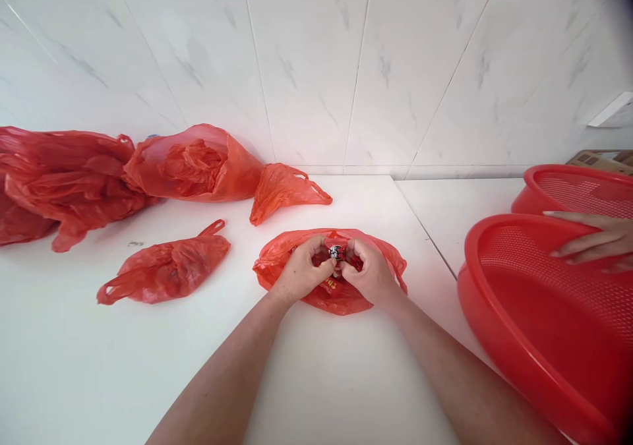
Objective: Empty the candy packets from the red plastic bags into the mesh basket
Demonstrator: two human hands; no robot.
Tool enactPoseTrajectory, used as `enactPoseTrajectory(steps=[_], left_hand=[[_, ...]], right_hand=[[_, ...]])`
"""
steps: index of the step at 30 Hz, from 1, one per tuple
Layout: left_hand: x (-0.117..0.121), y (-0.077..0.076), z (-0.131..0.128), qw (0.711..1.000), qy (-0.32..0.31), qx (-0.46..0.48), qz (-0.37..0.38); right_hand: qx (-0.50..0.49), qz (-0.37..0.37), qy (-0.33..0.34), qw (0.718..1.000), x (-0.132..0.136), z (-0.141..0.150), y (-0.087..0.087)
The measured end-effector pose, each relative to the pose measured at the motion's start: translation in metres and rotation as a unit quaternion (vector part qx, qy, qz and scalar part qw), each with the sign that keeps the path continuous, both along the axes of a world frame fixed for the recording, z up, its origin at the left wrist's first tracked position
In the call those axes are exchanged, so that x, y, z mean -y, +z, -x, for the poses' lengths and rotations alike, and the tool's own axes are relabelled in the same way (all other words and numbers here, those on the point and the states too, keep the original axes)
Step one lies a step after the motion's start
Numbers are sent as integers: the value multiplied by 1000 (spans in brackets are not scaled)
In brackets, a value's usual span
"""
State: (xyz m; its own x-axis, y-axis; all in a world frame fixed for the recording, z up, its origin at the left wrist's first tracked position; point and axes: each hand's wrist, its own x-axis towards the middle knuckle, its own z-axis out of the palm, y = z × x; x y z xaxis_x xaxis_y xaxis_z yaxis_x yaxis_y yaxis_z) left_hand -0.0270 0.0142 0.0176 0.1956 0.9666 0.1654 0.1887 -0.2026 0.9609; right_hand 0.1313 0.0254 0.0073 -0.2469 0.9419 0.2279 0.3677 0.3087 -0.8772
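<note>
Between my two hands is a small wrapped candy (337,252), its wrapper red and black with white print. My left hand (305,270) pinches it from the left, thumb and fingers closed. From the other side my right hand (370,272) grips it the same way. Both hands are over the mouth of an opened red plastic bag (346,305) lying on the white table. Inside that bag, partly covered by my fingers, a red packet (330,287) with yellow lettering shows, along with other red wrappers.
A filled red bag (173,273) lies to the left, and a smaller bag (287,194) behind. Bulky red bags (74,181) line the tiled wall. At right stand red perforated baskets (494,287); another person's hand (598,240) rests on the nearer one. A white table (123,366) carries everything.
</note>
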Motion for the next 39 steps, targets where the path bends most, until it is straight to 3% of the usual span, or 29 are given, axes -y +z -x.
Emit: enactPoseTrajectory(steps=[5,9,13,17,21,27,32,39], left_hand=[[-3,-4,1,999,48,4,-2],[-9,-15,5,997,83,-3,-1],[-14,-26,12,983,171,-65,5],[-14,-28,16,961,211,-171,42],[-10,-21,13,938,209,-274,40],[-10,-16,11,925,150,-347,-26],[-14,-16,12,901,162,-398,-62],[-7,-14,12,912,173,-371,20]], right_hand=[[-10,3,27,1000,-1,1,-2],[9,-6,-10,1000,-2,1,-7],[40,-17,-88,995,-5,-1,-12],[68,-10,-80,994,-8,-3,-13],[114,-35,-49,992,-8,-2,-14],[190,-79,7,978,-8,-1,-17],[169,-91,18,981,-9,-3,-19],[182,-97,-16,978,-11,-10,-18]])
